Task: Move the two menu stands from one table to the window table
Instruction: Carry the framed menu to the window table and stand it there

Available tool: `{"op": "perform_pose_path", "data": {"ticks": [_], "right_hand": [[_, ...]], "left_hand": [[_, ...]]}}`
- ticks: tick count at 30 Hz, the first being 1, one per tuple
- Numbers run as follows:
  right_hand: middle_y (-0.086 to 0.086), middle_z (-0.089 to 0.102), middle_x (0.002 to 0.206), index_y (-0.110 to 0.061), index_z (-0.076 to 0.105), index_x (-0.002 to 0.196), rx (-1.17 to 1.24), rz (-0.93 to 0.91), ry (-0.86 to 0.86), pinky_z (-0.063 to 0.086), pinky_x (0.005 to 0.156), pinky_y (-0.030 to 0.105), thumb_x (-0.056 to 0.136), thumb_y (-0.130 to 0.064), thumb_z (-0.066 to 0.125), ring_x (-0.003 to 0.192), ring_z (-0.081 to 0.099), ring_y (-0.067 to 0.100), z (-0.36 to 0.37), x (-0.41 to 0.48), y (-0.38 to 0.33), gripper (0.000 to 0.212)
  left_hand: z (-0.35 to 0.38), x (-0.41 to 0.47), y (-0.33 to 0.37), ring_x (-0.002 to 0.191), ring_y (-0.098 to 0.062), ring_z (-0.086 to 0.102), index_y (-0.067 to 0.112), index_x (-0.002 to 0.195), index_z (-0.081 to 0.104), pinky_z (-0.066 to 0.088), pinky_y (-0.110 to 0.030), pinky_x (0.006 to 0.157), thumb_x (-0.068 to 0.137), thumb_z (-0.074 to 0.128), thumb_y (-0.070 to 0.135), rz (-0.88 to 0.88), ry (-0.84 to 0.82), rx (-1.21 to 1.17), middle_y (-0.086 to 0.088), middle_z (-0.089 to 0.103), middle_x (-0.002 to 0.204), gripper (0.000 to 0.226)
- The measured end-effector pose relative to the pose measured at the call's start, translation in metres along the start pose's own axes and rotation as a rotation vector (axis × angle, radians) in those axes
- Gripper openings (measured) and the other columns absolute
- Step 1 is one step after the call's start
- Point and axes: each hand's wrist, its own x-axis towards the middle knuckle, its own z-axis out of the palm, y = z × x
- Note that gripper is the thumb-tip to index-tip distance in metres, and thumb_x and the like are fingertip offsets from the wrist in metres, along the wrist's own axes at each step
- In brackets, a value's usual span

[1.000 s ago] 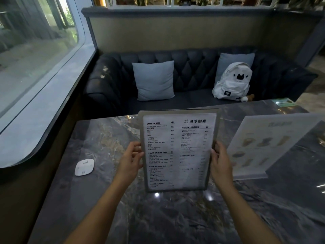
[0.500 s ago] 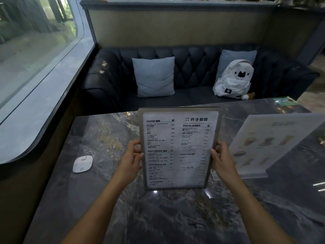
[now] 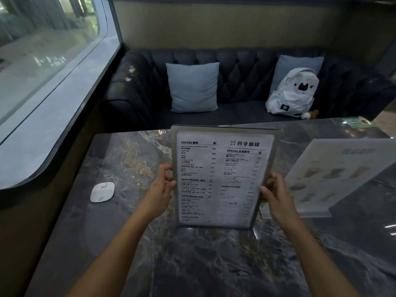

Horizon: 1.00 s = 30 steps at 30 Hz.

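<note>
An upright text menu stand [image 3: 222,176] with a grey frame is over the middle of the dark marble window table [image 3: 192,264]. My left hand [image 3: 159,189] grips its left edge and my right hand [image 3: 276,196] grips its right edge. Its lower edge is at or just above the tabletop; I cannot tell whether it touches. A second, clear acrylic menu stand [image 3: 334,174] with drink pictures stands on the table to the right, tilted, just behind my right hand.
A small white rounded device [image 3: 102,192] lies on the table at the left. Beyond the table is a dark tufted sofa [image 3: 242,69] with two grey cushions and a white backpack [image 3: 293,93]. The window [image 3: 38,46] and its ledge run along the left.
The text menu stand stays between my two hands. The view has shifted forward and slightly down; the stand looks a little lower, closer to the tabletop.
</note>
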Motion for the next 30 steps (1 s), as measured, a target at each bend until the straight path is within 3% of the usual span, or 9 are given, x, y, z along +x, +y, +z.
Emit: {"op": "perform_pose_path", "data": {"ticks": [5,10,14,16,18,21,23,27,30], "right_hand": [[0.007,0.059,0.096,-0.046,0.045,0.096,0.031,-0.014,-0.042,0.055,0.075,0.039,0.09,-0.016,0.048,0.092,0.061,0.021,0.0,-0.004,0.0,0.031],[0.008,0.06,0.096,-0.038,0.047,0.103,0.056,-0.031,-0.112,0.056,0.076,0.039,0.089,-0.015,0.049,0.092,0.062,0.019,0.01,-0.001,-0.005,0.027],[0.004,0.061,0.094,-0.044,0.048,0.094,0.089,-0.092,-0.197,0.057,0.066,0.023,0.089,-0.008,0.05,0.087,0.064,0.01,0.028,0.002,-0.019,0.036],[0.007,0.06,0.096,-0.042,0.047,0.096,0.097,-0.108,-0.258,0.056,0.068,0.027,0.088,-0.008,0.05,0.09,0.063,0.014,0.04,0.006,-0.028,0.035],[0.012,0.059,0.097,-0.043,0.047,0.097,0.095,-0.129,-0.322,0.056,0.072,0.032,0.088,-0.007,0.049,0.092,0.062,0.019,0.055,0.01,-0.038,0.037],[0.007,0.061,0.094,-0.05,0.05,0.092,0.106,-0.177,-0.444,0.057,0.064,0.023,0.088,-0.008,0.049,0.086,0.064,0.01,0.082,0.012,-0.052,0.042],[0.007,0.063,0.094,-0.045,0.052,0.093,0.113,-0.206,-0.521,0.056,0.064,0.022,0.088,-0.008,0.05,0.086,0.065,0.009,0.102,0.013,-0.061,0.037],[0.007,0.062,0.096,-0.039,0.051,0.093,0.135,-0.256,-0.665,0.058,0.07,0.038,0.087,-0.004,0.051,0.09,0.064,0.018,0.146,0.01,-0.076,0.036],[-0.005,0.065,0.094,-0.045,0.052,0.092,0.144,-0.303,-0.795,0.057,0.066,0.033,0.087,-0.007,0.052,0.087,0.065,0.011,0.178,0.001,-0.088,0.039]], "left_hand": [[-0.002,-0.003,0.004,0.086,-0.003,0.062,0.037,0.106,0.033,0.054,-0.016,0.059,0.094,0.033,0.003,0.005,0.012,-0.039,-0.004,0.056,0.093,0.035],[-0.016,-0.017,0.001,0.095,-0.029,0.059,0.037,0.107,0.032,0.058,-0.044,0.072,0.094,0.035,0.004,-0.051,0.055,-0.032,-0.018,0.052,0.101,0.035],[-0.032,-0.04,-0.001,0.091,-0.023,0.061,0.044,0.103,0.034,0.06,-0.036,0.065,0.094,0.034,0.005,-0.083,0.137,-0.032,-0.016,0.053,0.101,0.04],[-0.042,-0.056,-0.003,0.09,-0.015,0.062,0.037,0.106,0.035,0.06,-0.033,0.063,0.094,0.034,0.002,-0.099,0.198,-0.053,-0.013,0.054,0.1,0.037],[-0.052,-0.073,-0.005,0.089,-0.003,0.062,0.036,0.106,0.035,0.056,-0.02,0.059,0.093,0.034,0.0,-0.123,0.264,-0.078,-0.008,0.055,0.098,0.038],[-0.069,-0.103,-0.003,0.089,-0.002,0.063,0.041,0.102,0.037,0.055,-0.017,0.06,0.093,0.036,0.0,-0.16,0.367,-0.082,0.0,0.058,0.093,0.042],[-0.08,-0.127,-0.003,0.09,-0.006,0.064,0.042,0.102,0.036,0.057,-0.021,0.062,0.093,0.036,0.001,-0.183,0.444,-0.054,-0.001,0.057,0.092,0.041],[-0.097,-0.18,-0.006,0.1,-0.032,0.056,0.028,0.116,0.033,0.056,-0.051,0.078,0.093,0.04,0.004,-0.296,0.61,0.007,-0.019,0.048,0.102,0.034],[-0.102,-0.219,-0.003,0.1,-0.031,0.056,0.032,0.116,0.032,0.052,-0.057,0.082,0.092,0.042,0.007,-0.368,0.726,0.053,-0.019,0.049,0.103,0.036]]}}
